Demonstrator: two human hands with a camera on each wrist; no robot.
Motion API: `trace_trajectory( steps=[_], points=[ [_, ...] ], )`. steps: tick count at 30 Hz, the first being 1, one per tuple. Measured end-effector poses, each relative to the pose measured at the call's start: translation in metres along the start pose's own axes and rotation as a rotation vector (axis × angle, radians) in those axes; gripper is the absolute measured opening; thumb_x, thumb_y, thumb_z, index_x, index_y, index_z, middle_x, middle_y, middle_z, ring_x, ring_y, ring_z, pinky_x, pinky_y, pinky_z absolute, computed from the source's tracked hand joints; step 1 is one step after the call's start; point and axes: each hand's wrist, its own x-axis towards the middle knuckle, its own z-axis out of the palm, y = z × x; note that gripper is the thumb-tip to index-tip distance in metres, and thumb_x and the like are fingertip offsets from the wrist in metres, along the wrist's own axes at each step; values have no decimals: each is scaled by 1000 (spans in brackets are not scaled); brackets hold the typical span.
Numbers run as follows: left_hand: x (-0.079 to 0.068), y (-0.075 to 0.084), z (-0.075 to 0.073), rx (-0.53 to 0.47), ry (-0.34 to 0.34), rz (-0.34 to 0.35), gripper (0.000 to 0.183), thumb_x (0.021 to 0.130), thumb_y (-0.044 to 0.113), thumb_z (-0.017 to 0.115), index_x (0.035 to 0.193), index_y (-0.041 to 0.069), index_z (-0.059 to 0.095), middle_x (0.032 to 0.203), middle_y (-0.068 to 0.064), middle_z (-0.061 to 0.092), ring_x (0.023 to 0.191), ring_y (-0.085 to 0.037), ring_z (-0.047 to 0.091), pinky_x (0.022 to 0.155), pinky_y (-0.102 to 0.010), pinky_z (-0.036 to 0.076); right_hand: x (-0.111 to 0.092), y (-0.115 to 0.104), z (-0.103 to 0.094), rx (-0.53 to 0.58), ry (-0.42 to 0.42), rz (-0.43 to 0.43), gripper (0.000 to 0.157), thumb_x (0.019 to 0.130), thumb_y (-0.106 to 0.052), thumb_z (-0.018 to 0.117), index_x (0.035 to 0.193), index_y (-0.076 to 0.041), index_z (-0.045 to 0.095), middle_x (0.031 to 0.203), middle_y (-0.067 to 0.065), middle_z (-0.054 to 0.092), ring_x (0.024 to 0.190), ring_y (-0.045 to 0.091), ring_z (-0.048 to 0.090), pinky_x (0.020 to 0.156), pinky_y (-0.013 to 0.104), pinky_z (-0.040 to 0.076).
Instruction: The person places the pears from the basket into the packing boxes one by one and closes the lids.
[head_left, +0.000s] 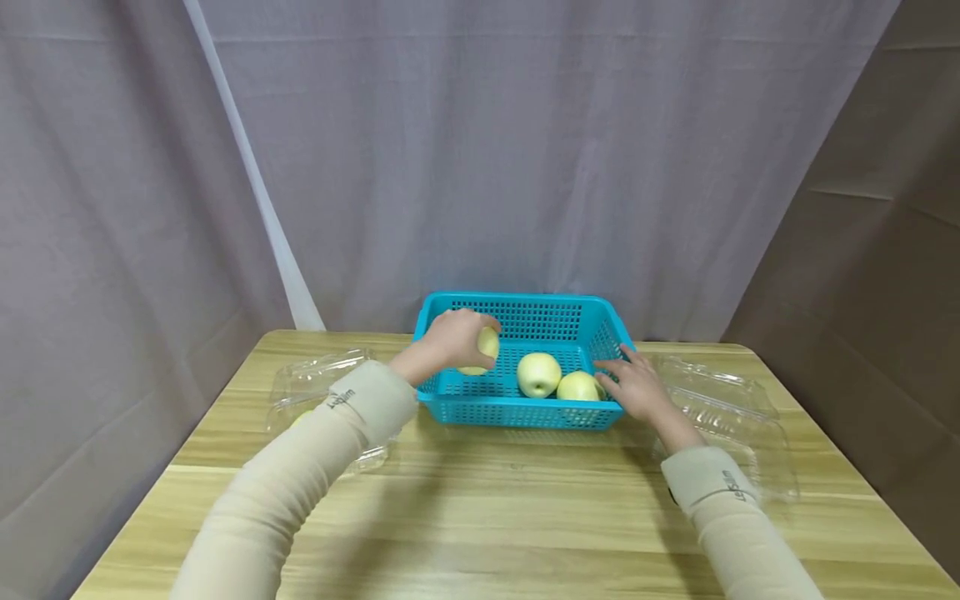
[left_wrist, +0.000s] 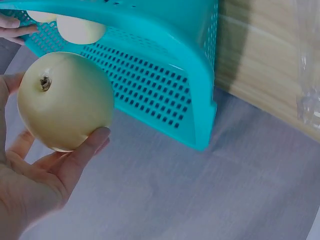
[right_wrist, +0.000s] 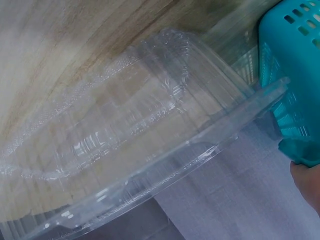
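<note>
Left hand (head_left: 453, 335): fingers curled round a pale apple (left_wrist: 65, 102), held over the left part of the blue basket (head_left: 517, 413);
Right hand (head_left: 637, 388): fingers spread, reaching over the basket's right end, near the apples there;
Inside basket: front apple (head_left: 579, 387) and middle apple (head_left: 538, 375), side by side;
Desk (head_left: 480, 517): basket between left clear container (head_left: 318, 372) and right clear container (head_left: 772, 450)

Basket (head_left: 517, 403) on table (head_left: 480, 517) between containers (head_left: 723, 417); two apples (head_left: 538, 375) inside.
</note>
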Motion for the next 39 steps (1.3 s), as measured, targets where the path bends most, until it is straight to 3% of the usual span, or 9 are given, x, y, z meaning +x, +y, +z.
trace_trajectory(
  steps=[9,18,27,39],
  points=[
    [-8,3,-9,-9,2,20,49,76,30,73,122,16,63,107,-3,68,92,-20,57,75,-33,46,0,1,-2,6,6,11,42,100,-26,43,129,1,54,133,26,51,139,48,17,112,64,12],
    [-15,8,-16,-33,-21,7,50,76,30,75,121,14,64,111,-4,67,93,-21,57,73,-32,45,-2,0,-2,24,3,7,42,100,-27,42,128,1,55,131,27,52,138,49,17,111,65,12],
    [-26,12,-21,-23,7,-37,50,74,30,76,120,14,65,108,-4,68,90,-21,59,70,-31,46,-1,5,-4,16,6,8,42,100,-27,43,129,1,54,132,27,52,138,49,17,112,65,11],
    [-35,2,-24,-34,39,-67,49,72,30,75,117,13,66,100,-5,70,85,-20,58,67,-29,45,-1,7,-6,16,15,10,42,100,-27,43,128,2,55,131,26,53,138,49,17,112,65,11]
  ],
)
